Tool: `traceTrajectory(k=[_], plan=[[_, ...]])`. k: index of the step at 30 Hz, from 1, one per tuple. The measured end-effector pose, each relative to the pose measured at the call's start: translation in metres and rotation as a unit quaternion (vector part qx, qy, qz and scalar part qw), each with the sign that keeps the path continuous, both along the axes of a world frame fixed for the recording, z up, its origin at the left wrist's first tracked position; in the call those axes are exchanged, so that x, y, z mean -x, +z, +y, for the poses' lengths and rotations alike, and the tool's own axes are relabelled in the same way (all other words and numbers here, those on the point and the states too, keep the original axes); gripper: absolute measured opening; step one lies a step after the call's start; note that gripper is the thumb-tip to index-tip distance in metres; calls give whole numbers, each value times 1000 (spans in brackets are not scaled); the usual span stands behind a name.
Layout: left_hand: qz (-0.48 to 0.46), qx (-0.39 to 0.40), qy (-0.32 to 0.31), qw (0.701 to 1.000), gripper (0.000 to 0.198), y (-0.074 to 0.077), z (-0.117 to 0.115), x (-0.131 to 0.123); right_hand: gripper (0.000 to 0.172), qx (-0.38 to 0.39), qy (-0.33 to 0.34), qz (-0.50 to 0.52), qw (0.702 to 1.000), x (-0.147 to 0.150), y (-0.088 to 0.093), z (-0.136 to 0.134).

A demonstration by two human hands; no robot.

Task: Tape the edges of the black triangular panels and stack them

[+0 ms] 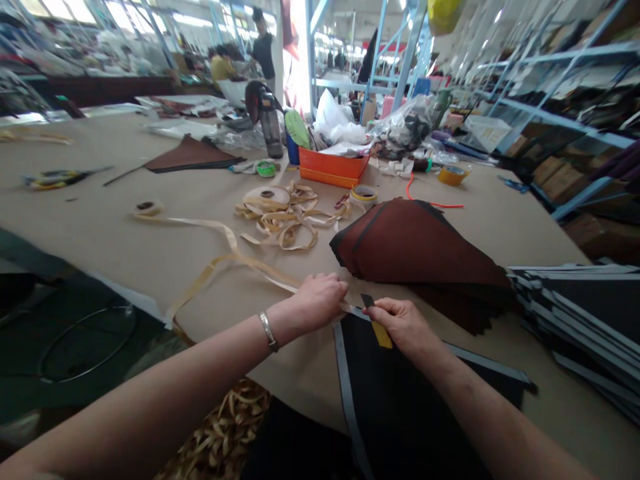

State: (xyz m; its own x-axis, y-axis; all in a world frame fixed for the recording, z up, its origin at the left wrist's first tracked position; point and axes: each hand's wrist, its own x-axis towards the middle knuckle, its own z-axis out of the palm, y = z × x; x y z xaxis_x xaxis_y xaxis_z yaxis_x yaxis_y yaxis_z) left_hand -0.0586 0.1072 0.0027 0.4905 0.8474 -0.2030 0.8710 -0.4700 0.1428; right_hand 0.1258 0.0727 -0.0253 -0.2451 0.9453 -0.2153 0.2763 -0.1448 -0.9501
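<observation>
My right hand (pixel 400 323) is closed around a yellow utility knife (pixel 381 335), its dark blade pointing up and away from me. Just left of it, my left hand (pixel 321 299) is closed with its fingers curled on a thin tan tape strip (pixel 277 275); the fingertips are partly hidden. Under both hands lies a black panel (pixel 400 393) with grey tape along its edges. The hands are close together at the panel's upper left corner. From my left hand the strip runs left across the table towards a small roll (pixel 148 208).
Brown folded material (pixel 420 243) lies beyond my right hand, and a stack of grey-edged black panels (pixel 590 320) is at the right. Loose tape (pixel 285 223), an orange box (pixel 333 167) and a yellow tape roll (pixel 453 175) sit farther back. Peeled strips (pixel 225 427) heap below the table edge.
</observation>
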Motion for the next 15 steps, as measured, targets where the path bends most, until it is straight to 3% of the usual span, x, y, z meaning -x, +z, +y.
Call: traceTrajectory(k=[2, 5, 10, 15], plan=[[23, 14, 7, 1000, 22, 0, 4, -2, 27, 56, 4, 21, 998, 6, -7, 1], [52, 43, 8, 998, 32, 0, 12, -3, 18, 73, -6, 23, 997, 15, -16, 3], [82, 82, 7, 993, 32, -1, 26, -10, 43, 71, -28, 3, 997, 24, -19, 2], [91, 113, -3, 989, 29, 1, 37, -16, 27, 54, -27, -42, 997, 28, -19, 0]])
